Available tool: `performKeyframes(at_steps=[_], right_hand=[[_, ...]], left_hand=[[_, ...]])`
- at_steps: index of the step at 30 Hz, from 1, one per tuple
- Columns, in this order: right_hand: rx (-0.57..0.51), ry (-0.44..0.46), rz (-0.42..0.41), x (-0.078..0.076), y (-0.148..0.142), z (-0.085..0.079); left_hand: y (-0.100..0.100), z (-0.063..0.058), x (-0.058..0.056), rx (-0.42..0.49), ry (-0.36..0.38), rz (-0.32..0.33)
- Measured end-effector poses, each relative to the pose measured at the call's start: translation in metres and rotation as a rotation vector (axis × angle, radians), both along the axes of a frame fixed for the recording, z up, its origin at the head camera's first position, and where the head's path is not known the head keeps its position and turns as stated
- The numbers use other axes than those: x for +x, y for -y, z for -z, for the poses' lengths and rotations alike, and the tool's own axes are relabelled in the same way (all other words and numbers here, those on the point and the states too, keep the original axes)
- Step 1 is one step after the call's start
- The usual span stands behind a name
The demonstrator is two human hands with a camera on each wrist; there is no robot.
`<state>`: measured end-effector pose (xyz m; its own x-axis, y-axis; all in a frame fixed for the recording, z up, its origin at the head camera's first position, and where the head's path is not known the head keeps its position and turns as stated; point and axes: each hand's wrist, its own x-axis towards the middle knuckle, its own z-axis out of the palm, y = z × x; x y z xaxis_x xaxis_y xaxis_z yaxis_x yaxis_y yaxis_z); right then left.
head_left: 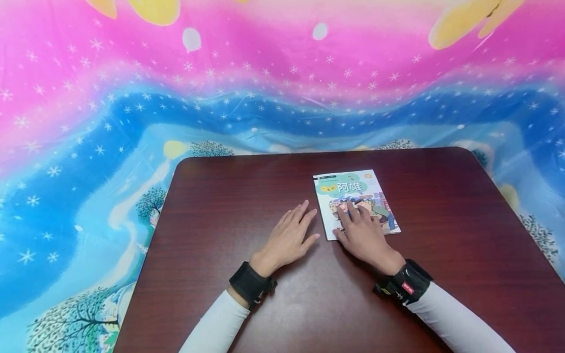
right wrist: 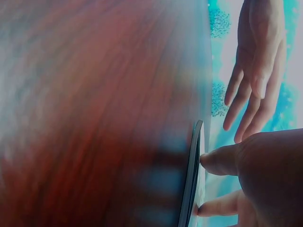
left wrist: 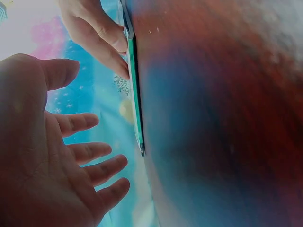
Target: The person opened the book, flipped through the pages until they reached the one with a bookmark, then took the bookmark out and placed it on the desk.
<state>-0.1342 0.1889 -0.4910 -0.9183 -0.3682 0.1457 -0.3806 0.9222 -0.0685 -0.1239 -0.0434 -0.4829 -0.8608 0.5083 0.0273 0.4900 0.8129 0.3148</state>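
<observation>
White sleeves (head_left: 216,323): nearest the camera, reaching in from the bottom edge on both sides, each ending near a black wrist strap (head_left: 251,284).
Left hand (head_left: 287,238): just beside the book's left edge and apart from it; its wrist view shows the fingers loosely spread with nothing in them, and the palm seems held a little above the tabletop.
Right hand (head_left: 366,238): laid over the lower part of the cover, fingers relaxed and spread; its wrist view shows the thumb (right wrist: 220,161) and a fingertip touching the cover, with no pinch on the book.
Book (head_left: 370,196): on the tabletop, to the right of the middle, front cover up and slightly turned; from the wrist views it lies low, with one end of its edge seeming to bow a little.
Tabletop (head_left: 220,211): dark reddish wood with rounded far corners, carrying the book.
Cloth (head_left: 265,73): pink and blue with snowflakes and trees, beyond the tabletop.
Done: the right hand has contact with the cover, and the book rests on the wood.
Left to do: judging by the closed cover and the light touch, the book is neither opened nor lifted, and the left hand has no part in holding it; whether this pause is a start or a finish, I cannot tell.
</observation>
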Motion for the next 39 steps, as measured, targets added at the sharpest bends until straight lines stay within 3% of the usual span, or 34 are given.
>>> performKeyframes(at_steps=[6,13,20,24,34,39], right_hand=[[-0.012,0.061,0.001,-0.001,-0.002,-0.003],[-0.176,0.112,0.022,-0.013,-0.031,-0.015],[-0.263,0.248,0.166,-0.020,-0.072,-0.027],[-0.273,0.310,0.189,-0.020,-0.081,-0.028],[-0.271,0.276,0.232,-0.016,-0.082,-0.031],[-0.326,0.215,0.229,-0.016,-0.084,-0.034]], left_hand=[[-0.003,-0.001,-0.002,-0.011,-0.001,0.005],[-0.013,-0.010,-0.006,-0.044,0.016,0.011],[-0.029,-0.015,-0.010,-0.091,0.084,0.006],[-0.039,-0.015,-0.012,-0.154,0.135,0.008],[-0.066,-0.015,-0.021,-0.231,0.154,0.047],[-0.072,-0.013,-0.021,-0.250,0.163,0.052]])
